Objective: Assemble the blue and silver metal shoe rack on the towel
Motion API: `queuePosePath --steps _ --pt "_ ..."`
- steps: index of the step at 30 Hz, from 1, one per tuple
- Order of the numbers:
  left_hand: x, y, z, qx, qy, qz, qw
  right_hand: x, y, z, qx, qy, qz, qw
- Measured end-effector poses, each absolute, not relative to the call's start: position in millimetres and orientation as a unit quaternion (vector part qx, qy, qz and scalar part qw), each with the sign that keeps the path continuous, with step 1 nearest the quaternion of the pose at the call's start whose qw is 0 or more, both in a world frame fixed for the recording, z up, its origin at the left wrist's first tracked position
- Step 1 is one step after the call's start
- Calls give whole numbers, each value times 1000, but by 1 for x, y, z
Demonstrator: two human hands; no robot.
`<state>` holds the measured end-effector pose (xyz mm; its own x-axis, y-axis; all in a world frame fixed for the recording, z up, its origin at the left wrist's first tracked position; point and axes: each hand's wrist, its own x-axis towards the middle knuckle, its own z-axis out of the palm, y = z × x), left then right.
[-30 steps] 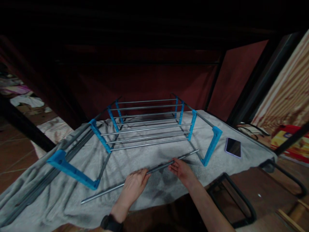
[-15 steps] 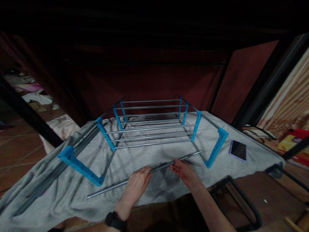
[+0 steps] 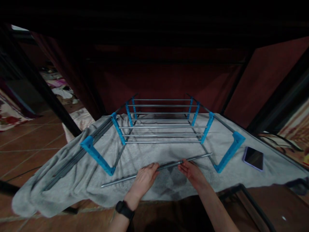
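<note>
A long metal tube point(image 3: 169, 165) lies slantwise across the near side of the grey cloth, its right end farther from me. My left hand point(image 3: 146, 176) wraps over it left of the middle, palm down. To the right, my right hand point(image 3: 190, 170) pinches the same tube between thumb and fingers. Just beyond stands a rack frame point(image 3: 164, 127) of metal tubes and blue plastic brackets. Its nearest left bracket point(image 3: 98, 156) and nearest right bracket point(image 3: 229, 153) have no crossbar between them. Several crossbars join the brackets farther back.
Loose metal tubes point(image 3: 72, 162) lie bundled on the cloth point(image 3: 84, 193) at left. A phone point(image 3: 253, 158) rests face up at right. A dark metal frame point(image 3: 253, 203) stands near my right arm. Dark red panels point(image 3: 164, 77) close off the back, under a dark overhead ledge.
The view has turned slightly left, so the rack and hands appear farther right. Both hands keep their hold on the tube, which has hardly moved relative to the rack.
</note>
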<state>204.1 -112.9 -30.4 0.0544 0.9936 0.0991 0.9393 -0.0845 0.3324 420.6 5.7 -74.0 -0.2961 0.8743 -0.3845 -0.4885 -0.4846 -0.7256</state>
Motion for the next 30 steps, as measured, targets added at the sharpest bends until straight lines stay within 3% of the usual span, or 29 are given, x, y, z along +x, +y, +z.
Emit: queuePosePath --steps 15,30 --pt "200 -121 -23 699 707 84 68 447 22 -92 -405 -246 748 465" --pt "183 -116 -43 681 727 85 -6 451 27 -92 -439 -203 768 419"
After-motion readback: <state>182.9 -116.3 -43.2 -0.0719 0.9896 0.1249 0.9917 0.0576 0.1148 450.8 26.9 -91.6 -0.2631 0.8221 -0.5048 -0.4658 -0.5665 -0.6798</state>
